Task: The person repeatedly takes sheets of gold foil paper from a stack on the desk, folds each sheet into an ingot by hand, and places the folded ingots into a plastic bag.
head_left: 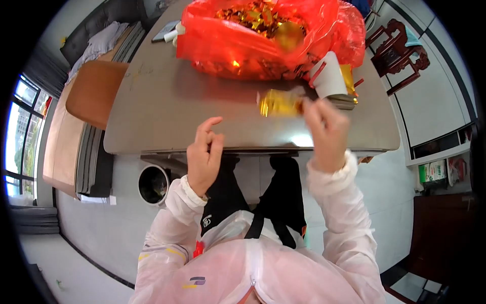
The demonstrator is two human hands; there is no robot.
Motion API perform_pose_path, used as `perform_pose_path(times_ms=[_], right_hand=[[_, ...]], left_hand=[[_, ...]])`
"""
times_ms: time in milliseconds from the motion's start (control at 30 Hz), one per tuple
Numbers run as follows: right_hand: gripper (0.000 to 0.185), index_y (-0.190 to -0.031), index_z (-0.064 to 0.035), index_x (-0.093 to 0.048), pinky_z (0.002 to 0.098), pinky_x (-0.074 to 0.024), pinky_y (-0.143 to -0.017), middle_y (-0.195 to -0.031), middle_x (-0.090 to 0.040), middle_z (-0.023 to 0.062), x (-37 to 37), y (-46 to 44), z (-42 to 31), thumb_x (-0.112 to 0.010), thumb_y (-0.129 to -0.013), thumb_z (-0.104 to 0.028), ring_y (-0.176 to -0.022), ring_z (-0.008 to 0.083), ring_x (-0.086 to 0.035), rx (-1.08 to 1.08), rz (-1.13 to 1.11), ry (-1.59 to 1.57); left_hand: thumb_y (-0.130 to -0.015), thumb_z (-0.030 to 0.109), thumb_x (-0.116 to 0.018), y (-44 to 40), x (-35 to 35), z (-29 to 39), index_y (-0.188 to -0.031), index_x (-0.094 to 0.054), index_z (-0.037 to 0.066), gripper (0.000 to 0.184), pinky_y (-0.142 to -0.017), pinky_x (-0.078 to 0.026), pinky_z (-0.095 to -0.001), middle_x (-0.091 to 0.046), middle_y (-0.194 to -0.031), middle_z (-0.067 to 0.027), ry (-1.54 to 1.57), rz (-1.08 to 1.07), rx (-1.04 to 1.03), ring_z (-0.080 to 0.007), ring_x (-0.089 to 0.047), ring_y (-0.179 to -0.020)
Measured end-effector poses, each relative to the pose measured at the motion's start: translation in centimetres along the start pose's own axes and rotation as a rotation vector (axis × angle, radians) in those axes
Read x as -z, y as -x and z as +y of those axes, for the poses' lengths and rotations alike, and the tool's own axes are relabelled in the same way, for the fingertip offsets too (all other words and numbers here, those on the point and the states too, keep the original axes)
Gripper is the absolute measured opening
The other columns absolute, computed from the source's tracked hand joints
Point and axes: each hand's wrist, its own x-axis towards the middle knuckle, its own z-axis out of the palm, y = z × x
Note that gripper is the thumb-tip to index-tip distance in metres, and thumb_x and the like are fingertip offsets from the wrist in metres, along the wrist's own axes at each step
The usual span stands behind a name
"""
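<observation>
My right hand (328, 129) pinches one end of a shiny gold foil piece (281, 103), smeared by motion, above the near part of the table. My left hand (204, 157) is raised over the table's front edge, apart from the foil, with thumb and index finger spread and nothing between them. Beyond both hands sits a large red plastic bag (223, 55), opened at the top. Many gold foil pieces (258, 17) fill it. Close behind my right hand, a white curved sheet or roll (330, 76) leans by a small stack (340, 102), with gold foil at its side.
The grey-brown table (152, 111) spans the middle. A phone-like flat object (164, 31) lies at its far left. A brown chair back (96, 93) meets the left edge; a bin (154, 184) stands on the floor below. A carved wooden chair (400, 50) is at the right.
</observation>
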Motion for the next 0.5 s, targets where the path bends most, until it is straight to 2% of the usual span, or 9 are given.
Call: perform_pose_path(times_ms=[33, 67, 100, 167, 267, 300, 400, 500], right_hand=[[0.030, -0.067, 0.0000, -0.050, 0.0354, -0.0333, -0.049, -0.057, -0.040, 0.0158, -0.4, -3.0, -0.2, -0.064, -0.090, -0.014, -0.050, 0.0190, -0.037, 0.022, 0.155, 0.051], [0.033, -0.068, -0.0002, -0.053, 0.0379, -0.0354, -0.052, -0.059, -0.042, 0.0192, -0.2, -7.0, 0.3, -0.064, -0.091, -0.021, -0.052, 0.0255, -0.038, 0.137, 0.235, 0.127], [0.036, -0.070, 0.0005, -0.055, 0.0400, -0.0382, -0.055, -0.061, -0.047, 0.0210, -0.1, -10.4, 0.1, -0.064, -0.091, -0.027, -0.054, 0.0311, -0.042, 0.043, 0.238, 0.064], [0.039, -0.082, 0.0025, -0.064, 0.0368, -0.0432, -0.061, -0.064, -0.058, 0.0131, 0.2, -14.8, 0.0, -0.066, -0.090, -0.035, -0.057, 0.0238, -0.050, -0.158, 0.075, 0.005], [0.037, -0.087, 0.0019, -0.065, 0.0354, -0.0452, -0.064, -0.066, -0.060, 0.0098, 1.3, -14.9, 2.3, -0.066, -0.089, -0.035, -0.061, 0.0202, -0.055, 0.019, 0.035, 0.088], [0.030, -0.089, -0.0003, -0.067, 0.0353, -0.0473, -0.070, -0.076, -0.064, 0.0089, 2.8, -14.0, 2.4, -0.069, -0.087, -0.030, -0.076, 0.0207, -0.062, -0.067, -0.070, 0.238], [0.025, -0.097, -0.0049, -0.068, 0.0355, -0.0486, -0.081, -0.095, -0.065, 0.0091, 6.8, -11.2, 6.8, -0.073, -0.080, -0.022, -0.097, 0.0237, -0.062, 0.079, -0.395, 0.486], [0.043, -0.114, -0.0067, -0.063, 0.0344, -0.0467, -0.090, -0.119, -0.059, 0.0091, 8.7, -8.9, 9.2, -0.078, -0.074, -0.012, -0.110, 0.0270, -0.056, 0.253, -0.559, 0.670]], left_hand=[[-0.098, 0.006, -0.049, -0.9, 0.1, 0.7, -0.126, -0.055, 0.004, 0.029, -0.054, -0.033, -0.0213, -0.042, -0.066, 0.0038, -0.102, 0.033, -0.024, -0.0046, -0.039, -0.059], [-0.098, 0.006, -0.049, -1.5, 0.1, 0.4, -0.125, -0.056, 0.004, 0.027, -0.054, -0.033, -0.0212, -0.042, -0.066, 0.0039, -0.106, 0.032, -0.016, -0.0045, -0.038, -0.059], [-0.099, 0.006, -0.049, -2.2, 0.2, -0.4, -0.123, -0.057, 0.004, 0.026, -0.054, -0.033, -0.0211, -0.042, -0.066, 0.0040, -0.110, 0.029, -0.007, -0.0044, -0.038, -0.059], [-0.098, 0.006, -0.050, -3.2, 0.4, -2.1, -0.120, -0.058, 0.002, 0.023, -0.054, -0.034, -0.0207, -0.043, -0.065, 0.0044, -0.067, 0.019, 0.057, -0.0038, -0.039, -0.059], [-0.097, 0.006, -0.053, -3.2, 0.7, -4.9, -0.117, -0.060, 0.002, 0.021, -0.055, -0.037, -0.0233, -0.043, -0.065, 0.0021, 0.065, 0.009, 0.137, -0.0059, -0.041, -0.059], [-0.097, 0.007, -0.053, -3.5, 0.9, -5.1, -0.117, -0.060, 0.002, 0.021, -0.056, -0.037, -0.0230, -0.044, -0.066, 0.0028, 0.116, 0.003, 0.150, -0.0054, -0.041, -0.060], [-0.097, 0.007, -0.053, -3.1, 1.1, -5.0, -0.117, -0.059, 0.001, 0.021, -0.057, -0.037, -0.0218, -0.045, -0.067, 0.0044, 0.235, -0.030, 0.200, -0.0042, -0.041, -0.061], [-0.097, 0.007, -0.053, -3.6, 1.1, -4.6, -0.117, -0.059, 0.001, 0.021, -0.059, -0.036, -0.0205, -0.046, -0.068, 0.0046, 0.201, -0.069, 0.195, -0.0037, -0.041, -0.062]])
